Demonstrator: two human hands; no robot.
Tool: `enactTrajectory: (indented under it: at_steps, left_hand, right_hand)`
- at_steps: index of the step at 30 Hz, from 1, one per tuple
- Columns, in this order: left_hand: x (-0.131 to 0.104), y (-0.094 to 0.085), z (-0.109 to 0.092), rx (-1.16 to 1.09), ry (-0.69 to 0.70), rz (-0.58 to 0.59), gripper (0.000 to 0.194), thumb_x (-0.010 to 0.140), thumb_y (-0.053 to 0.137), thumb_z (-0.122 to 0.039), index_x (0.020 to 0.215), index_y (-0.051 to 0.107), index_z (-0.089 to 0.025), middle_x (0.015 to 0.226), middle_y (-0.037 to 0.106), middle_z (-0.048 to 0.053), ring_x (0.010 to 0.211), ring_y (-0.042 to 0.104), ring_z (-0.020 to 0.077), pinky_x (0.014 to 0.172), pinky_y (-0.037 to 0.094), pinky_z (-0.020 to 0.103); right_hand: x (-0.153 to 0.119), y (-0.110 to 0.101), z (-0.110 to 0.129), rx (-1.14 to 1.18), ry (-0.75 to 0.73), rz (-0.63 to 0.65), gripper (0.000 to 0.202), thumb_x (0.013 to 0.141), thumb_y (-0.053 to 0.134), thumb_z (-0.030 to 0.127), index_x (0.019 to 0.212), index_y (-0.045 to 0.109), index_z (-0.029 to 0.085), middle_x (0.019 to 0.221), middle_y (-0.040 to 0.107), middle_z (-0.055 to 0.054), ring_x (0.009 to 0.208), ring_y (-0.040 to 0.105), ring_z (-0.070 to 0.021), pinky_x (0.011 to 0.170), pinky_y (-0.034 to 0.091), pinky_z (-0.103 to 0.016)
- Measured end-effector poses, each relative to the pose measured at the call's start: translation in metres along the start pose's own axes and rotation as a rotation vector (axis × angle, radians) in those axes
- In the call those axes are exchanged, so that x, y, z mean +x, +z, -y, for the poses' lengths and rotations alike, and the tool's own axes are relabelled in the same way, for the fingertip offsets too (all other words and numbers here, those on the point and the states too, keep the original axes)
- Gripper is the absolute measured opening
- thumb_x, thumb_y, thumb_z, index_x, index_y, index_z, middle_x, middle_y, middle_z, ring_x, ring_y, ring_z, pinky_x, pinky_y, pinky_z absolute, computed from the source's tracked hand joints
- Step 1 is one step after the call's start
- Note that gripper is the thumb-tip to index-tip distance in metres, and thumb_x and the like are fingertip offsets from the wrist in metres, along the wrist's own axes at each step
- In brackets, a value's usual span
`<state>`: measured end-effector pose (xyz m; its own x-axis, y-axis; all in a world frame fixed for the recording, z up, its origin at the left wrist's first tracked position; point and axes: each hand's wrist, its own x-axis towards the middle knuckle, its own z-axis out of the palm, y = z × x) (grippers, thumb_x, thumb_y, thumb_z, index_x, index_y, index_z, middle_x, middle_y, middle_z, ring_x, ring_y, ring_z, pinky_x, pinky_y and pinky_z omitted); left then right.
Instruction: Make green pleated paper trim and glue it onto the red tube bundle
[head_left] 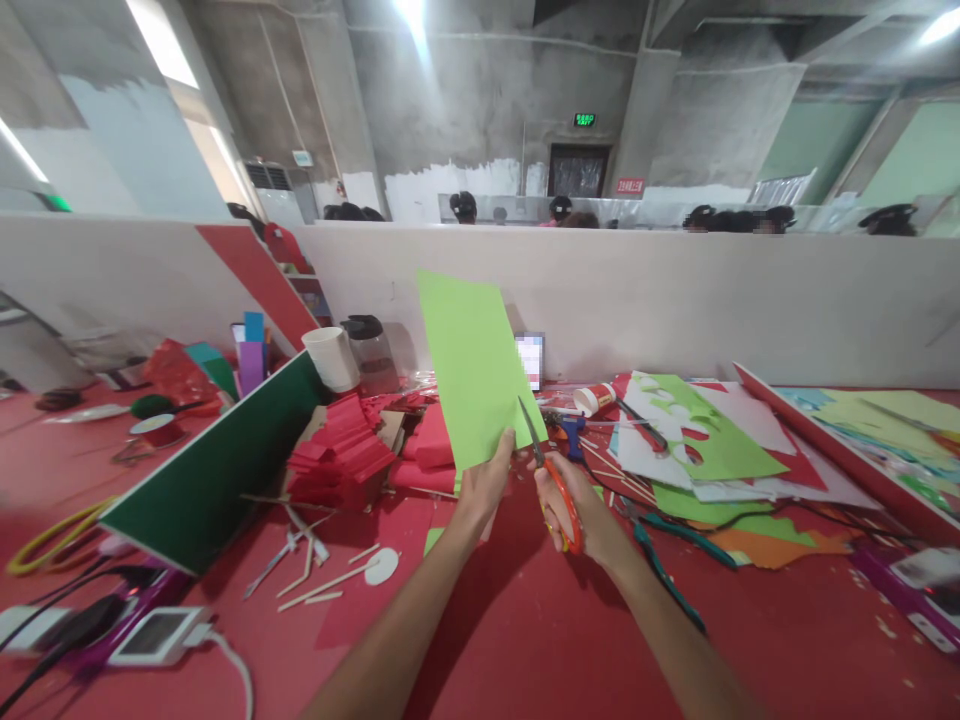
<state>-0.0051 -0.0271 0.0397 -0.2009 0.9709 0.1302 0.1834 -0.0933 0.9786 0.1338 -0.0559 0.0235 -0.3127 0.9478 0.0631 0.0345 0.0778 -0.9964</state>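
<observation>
Held scissors (559, 478), orange-handled: one pair. Held green sheet (476, 365): one. Left: white cup (331, 358), one; dark-lidded jar (373, 355), one; flat white disc (382, 567), one. Far: lit exit sign (584, 120), one.

The left hand (486, 488) holds green paper (476, 370); the right hand (581, 508) holds scissors (556, 476) (orange-handled) near its corner.

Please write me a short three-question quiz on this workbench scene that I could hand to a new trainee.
1. Which hand holds the orange-handled scissors?
2. True or false: the teal-handled pliers lie farther right than the dark green board.
3. Fill in the colour: the other hand holds up a ____ sheet of paper.

Key:
1. The right hand.
2. True.
3. Light green; it is in the left hand.
</observation>
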Motion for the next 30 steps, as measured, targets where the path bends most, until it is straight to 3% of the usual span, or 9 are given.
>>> enactTrajectory:
  at_steps: [6,12,15,22,30]
  left_hand:
    - [0.000,0.000,0.002,0.011,-0.055,-0.011,0.042,0.086,0.050,-0.049,0.092,0.071,-0.013,0.089,0.074,0.012,0.096,0.066,0.0263,0.096,0.044,0.037]
    - [-0.001,0.001,-0.003,-0.033,-0.043,-0.001,0.040,0.086,0.050,-0.047,0.086,0.072,-0.014,0.084,0.075,0.011,0.093,0.068,0.0253,0.095,0.045,0.036]
    - [-0.001,0.001,-0.002,-0.039,-0.059,0.011,0.040,0.085,0.051,-0.048,0.087,0.072,-0.015,0.090,0.075,0.011,0.094,0.068,0.0262,0.096,0.045,0.037]
    - [-0.002,0.000,-0.004,0.019,-0.040,0.018,0.034,0.085,0.052,-0.045,0.094,0.072,-0.018,0.113,0.070,0.009,0.119,0.056,0.0251,0.106,0.036,0.032]
    - [-0.002,0.001,0.001,0.083,-0.023,0.085,0.041,0.085,0.047,-0.051,0.079,0.073,-0.020,0.095,0.074,0.009,0.107,0.063,0.0271,0.105,0.036,0.035]
  right_hand:
    - [0.002,0.000,-0.007,0.019,0.019,0.002,0.050,0.082,0.050,0.065,0.108,0.047,0.023,0.049,0.037,0.012,0.030,0.037,-0.0069,0.028,0.037,-0.017]
    - [0.003,0.000,-0.010,0.008,-0.017,-0.002,0.041,0.087,0.048,0.060,0.104,0.047,0.023,0.049,0.039,0.012,0.029,0.038,-0.0062,0.029,0.035,-0.015]
    - [0.004,0.000,-0.012,-0.005,-0.022,-0.001,0.041,0.086,0.048,0.061,0.101,0.046,0.023,0.048,0.038,0.012,0.028,0.038,-0.0064,0.028,0.034,-0.015]
    - [0.003,-0.001,-0.012,0.071,-0.061,-0.023,0.043,0.083,0.052,0.059,0.106,0.037,0.025,0.060,0.041,0.012,0.029,0.035,-0.0037,0.025,0.034,-0.014]
    - [0.003,-0.002,-0.011,0.049,-0.091,-0.065,0.043,0.085,0.053,0.056,0.106,0.030,0.027,0.066,0.046,0.011,0.032,0.037,-0.0034,0.028,0.041,-0.016]
